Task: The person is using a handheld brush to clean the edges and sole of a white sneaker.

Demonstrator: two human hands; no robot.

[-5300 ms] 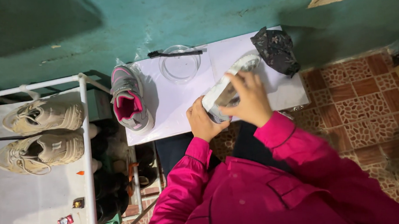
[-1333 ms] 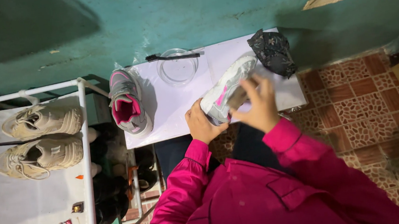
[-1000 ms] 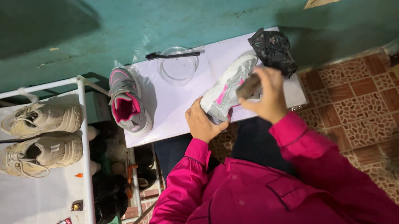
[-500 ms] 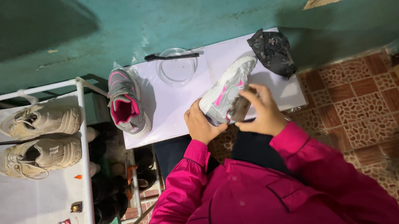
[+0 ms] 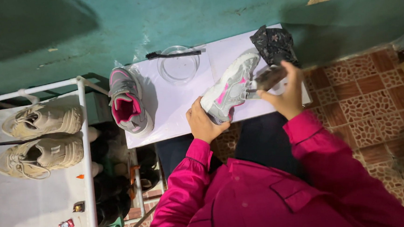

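Right now the person in the pink jacket has a grey sneaker with pink accents (image 5: 231, 90) held over the near edge of the white table (image 5: 178, 110). Its long axis runs on a slant, one end low by the left hand (image 5: 204, 124) and the other end up and away toward the black crumpled cloth (image 5: 272, 43) at the table's far right corner (I cannot say for certain which end is the toe from here). The left hand is wrapped around the lower end, fingers curled under it. The right hand (image 5: 287, 94) is closed on a dark brush (image 5: 269, 78), which it presses to the side of the sneaker's upper half. The matching shoe (image 5: 127, 103) stands apart on the table's left side, its pink lining open to view, its length running roughly from the wall toward the person. Between the two shoes, nearer the teal wall, sits a clear glass bowl (image 5: 178, 66) with a slim black brush (image 5: 172, 54) lying across its far rim. Off to the left, a white rack (image 5: 84, 134) carries a pair of beige sneakers (image 5: 42, 137) lying side by side.
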